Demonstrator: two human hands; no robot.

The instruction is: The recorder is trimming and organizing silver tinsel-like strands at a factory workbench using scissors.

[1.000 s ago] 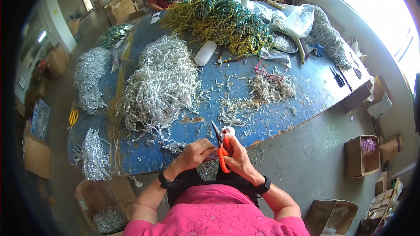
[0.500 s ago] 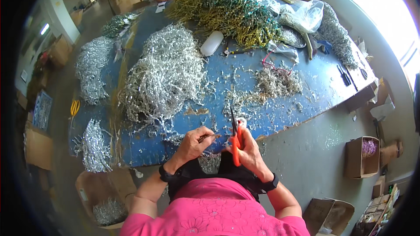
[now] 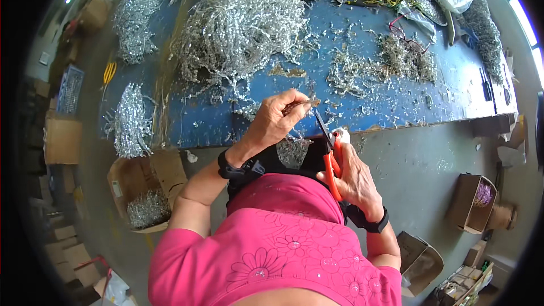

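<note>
In the head view, just below the frame's centre, the left hand (image 3: 276, 118) pinches a thin silver tinsel sprig (image 3: 301, 103) between thumb and fingertips, holding it over the near edge of the blue table (image 3: 362, 110). The right hand (image 3: 356, 178), lower right of centre, is wrapped tight round the orange handles of the cutters (image 3: 328, 147), whose dark blades point up toward the sprig and stand slightly parted.

The blade tips sit just beside the left fingertips, so a cut placed too near them could nick a finger. The sprig is slim and held only at one end; a weak pinch could let it twist away from the blades, and the cut-off piece could miss the dark bag (image 3: 294, 153) in the lap and drop to the grey floor.

That bag holds a small heap of silver trimmings. At lower left, an open cardboard box (image 3: 141, 187) on the floor holds a clump of silver tinsel. At right, a smaller cardboard box (image 3: 473, 204) holds something purple. More boxes at lower right are too dim to judge.
</note>
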